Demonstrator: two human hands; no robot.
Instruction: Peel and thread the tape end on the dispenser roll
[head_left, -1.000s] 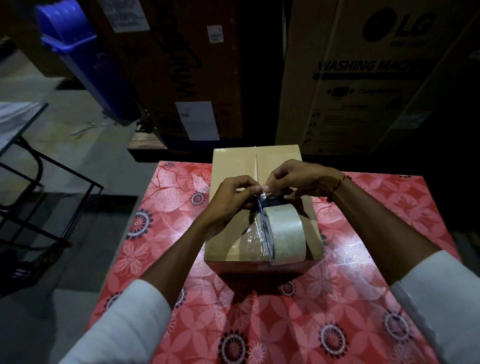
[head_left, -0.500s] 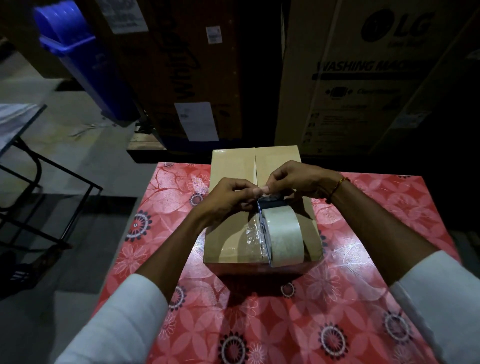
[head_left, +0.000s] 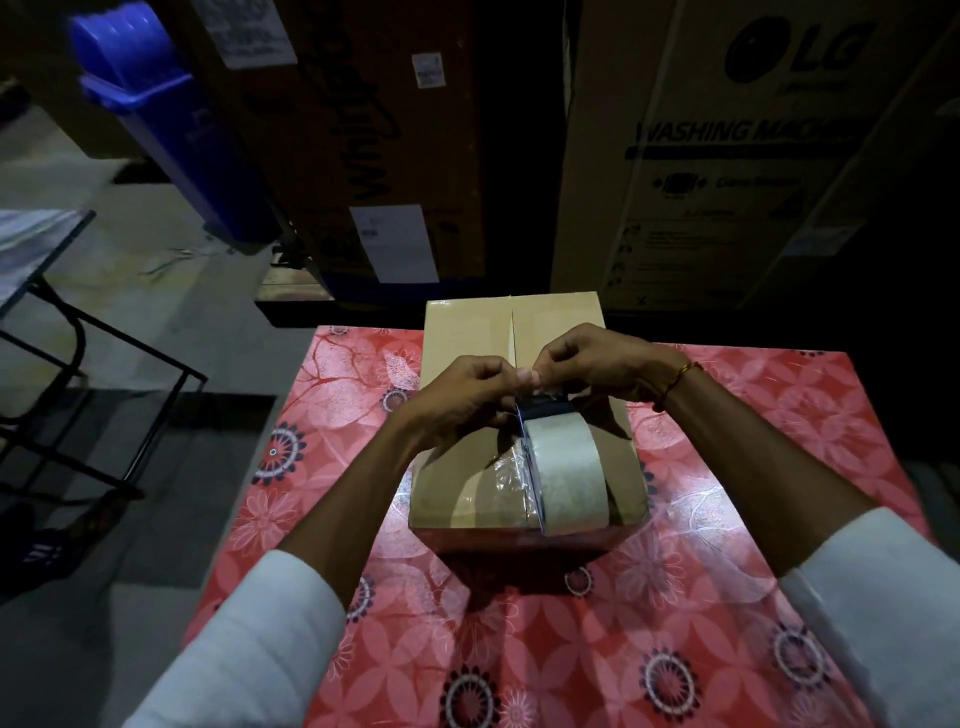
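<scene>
A small brown cardboard box (head_left: 467, 332) lies on a table with a red flowered cloth (head_left: 753, 467), its two top flaps closed along a middle seam. A tape dispenser with a wide roll of clear tape (head_left: 566, 467) stands on the near part of the box. My left hand (head_left: 457, 405) and my right hand (head_left: 597, 364) meet above the dispenser's far end, and the fingertips of both pinch the loose end of the tape there. A crumpled bit of clear tape (head_left: 511, 475) sticks to the box left of the roll.
Large cardboard appliance cartons (head_left: 701, 156) stand close behind the table. A blue plastic bin (head_left: 156, 114) leans at the back left. A black metal-framed table (head_left: 62, 322) stands on the grey floor to the left.
Both hands stay pinched together at the tape's end; they have barely shifted, and the dispenser and box sit where they were.
</scene>
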